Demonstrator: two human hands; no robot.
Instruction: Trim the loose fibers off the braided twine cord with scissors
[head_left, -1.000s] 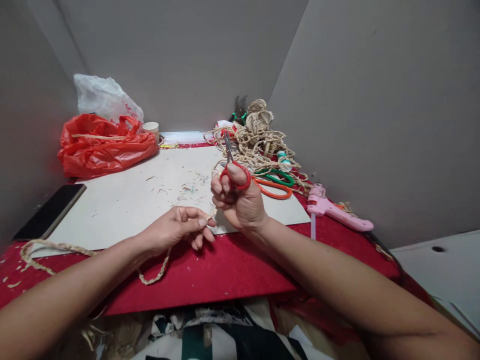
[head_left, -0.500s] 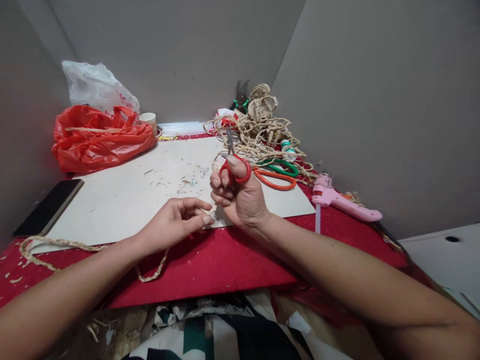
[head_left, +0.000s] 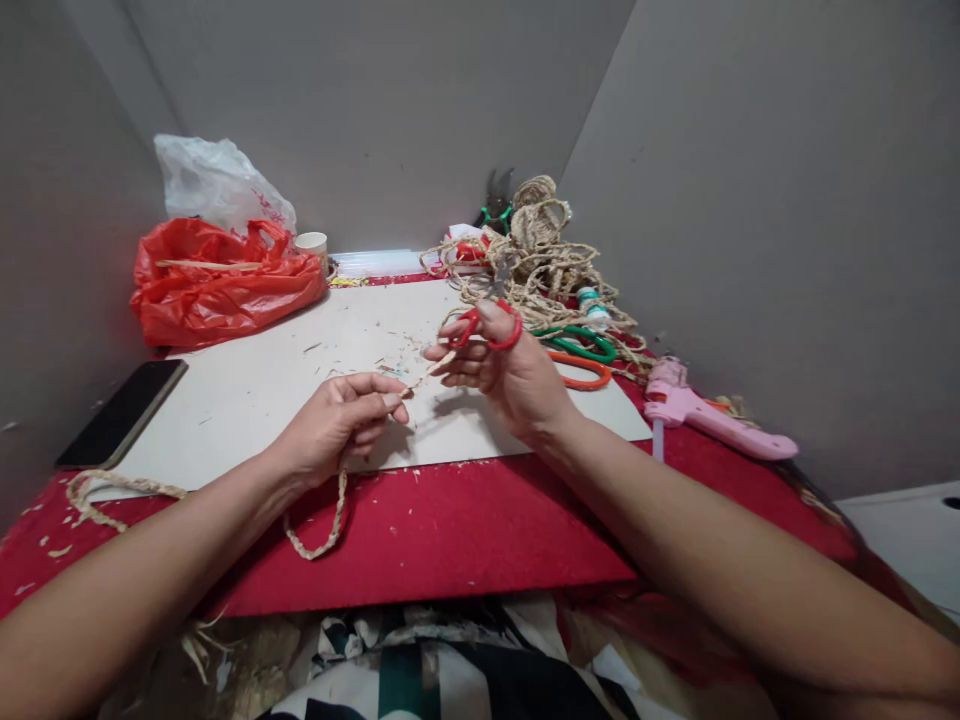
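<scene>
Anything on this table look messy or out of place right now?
Scraps lie strewn across the white board, and pale flakes dot the red cloth at left, as if unswept. The rope heap behind the right hand looks tangled. Nothing looks plainly broken.

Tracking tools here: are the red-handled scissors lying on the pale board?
No, the right hand holds the red-handled scissors up off the pale board.
</scene>
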